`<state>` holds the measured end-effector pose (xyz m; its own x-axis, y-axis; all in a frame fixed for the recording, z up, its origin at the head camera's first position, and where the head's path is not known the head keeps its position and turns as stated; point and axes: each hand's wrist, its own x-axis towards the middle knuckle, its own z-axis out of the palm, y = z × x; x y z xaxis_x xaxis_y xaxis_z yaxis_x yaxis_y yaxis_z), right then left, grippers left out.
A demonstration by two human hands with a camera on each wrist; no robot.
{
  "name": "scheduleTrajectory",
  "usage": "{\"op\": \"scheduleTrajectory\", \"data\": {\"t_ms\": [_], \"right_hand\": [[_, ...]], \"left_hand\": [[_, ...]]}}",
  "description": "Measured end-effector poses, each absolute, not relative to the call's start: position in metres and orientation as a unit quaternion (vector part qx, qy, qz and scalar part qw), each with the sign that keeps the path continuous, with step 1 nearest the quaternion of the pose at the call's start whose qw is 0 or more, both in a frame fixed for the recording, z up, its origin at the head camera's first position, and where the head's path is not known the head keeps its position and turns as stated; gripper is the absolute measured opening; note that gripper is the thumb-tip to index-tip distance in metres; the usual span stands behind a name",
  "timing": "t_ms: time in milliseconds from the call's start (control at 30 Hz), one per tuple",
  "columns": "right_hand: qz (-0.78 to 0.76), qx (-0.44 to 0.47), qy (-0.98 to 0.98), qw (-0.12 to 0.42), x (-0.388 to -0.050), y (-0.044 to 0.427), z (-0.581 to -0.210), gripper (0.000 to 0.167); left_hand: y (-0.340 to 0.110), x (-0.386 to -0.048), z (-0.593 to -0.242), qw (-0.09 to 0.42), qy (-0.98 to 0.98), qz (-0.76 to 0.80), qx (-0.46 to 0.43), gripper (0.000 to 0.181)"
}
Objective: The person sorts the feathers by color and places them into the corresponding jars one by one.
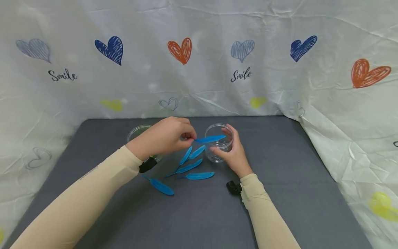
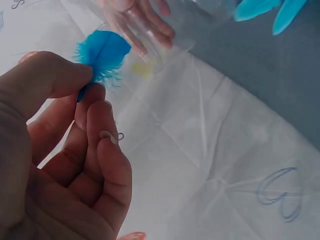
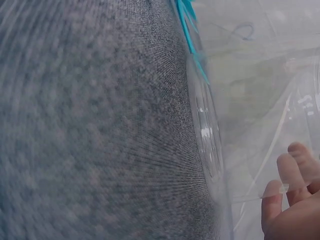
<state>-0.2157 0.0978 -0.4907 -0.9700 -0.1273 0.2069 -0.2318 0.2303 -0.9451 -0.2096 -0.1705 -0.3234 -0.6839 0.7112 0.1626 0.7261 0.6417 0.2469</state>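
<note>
My left hand [image 1: 166,135] pinches a blue feather [image 1: 211,139] by its quill end, between thumb and forefinger. In the left wrist view, the feather [image 2: 104,52] sticks up from the fingertips with its fluffy vane exposed. From the head view, its far end overlaps the mouth of a clear plastic cup [image 1: 215,157]. Curled around that cup is my right hand [image 1: 235,155], its thumb on the near side and fingers behind. The right wrist view catches the transparent wall [image 3: 250,117] and several fingers [image 3: 290,172] against it. Several other blue feathers [image 1: 200,176] lie on the grey cloth between the arms.
A second clear container [image 1: 134,133] stands behind my left hand, mostly covered by it. One feather [image 1: 161,187] lies nearer to me than the others. The grey cloth [image 1: 280,214] covers the table, and a white curtain [image 1: 205,86] with printed hearts closes off the back.
</note>
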Motion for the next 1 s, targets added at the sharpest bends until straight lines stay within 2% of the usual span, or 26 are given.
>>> {"op": "scheduleTrajectory", "data": {"t_ms": [233,533,1000], "right_hand": [[0.607,0.115,-0.785,0.045,-0.217,0.096,-0.49,0.1],[0.613,0.114,-0.781,0.028,-0.216,0.092,-0.494,0.098],[0.618,0.114,-0.777,0.035,-0.219,0.096,-0.493,0.096]], "left_hand": [[-0.148,-0.228,-0.314,0.015,-0.909,-0.104,-0.402,0.011],[-0.124,-0.24,-0.323,-0.013,-0.913,-0.067,-0.401,0.009],[-0.105,-0.25,-0.339,-0.003,-0.903,-0.054,-0.426,0.015]]}}
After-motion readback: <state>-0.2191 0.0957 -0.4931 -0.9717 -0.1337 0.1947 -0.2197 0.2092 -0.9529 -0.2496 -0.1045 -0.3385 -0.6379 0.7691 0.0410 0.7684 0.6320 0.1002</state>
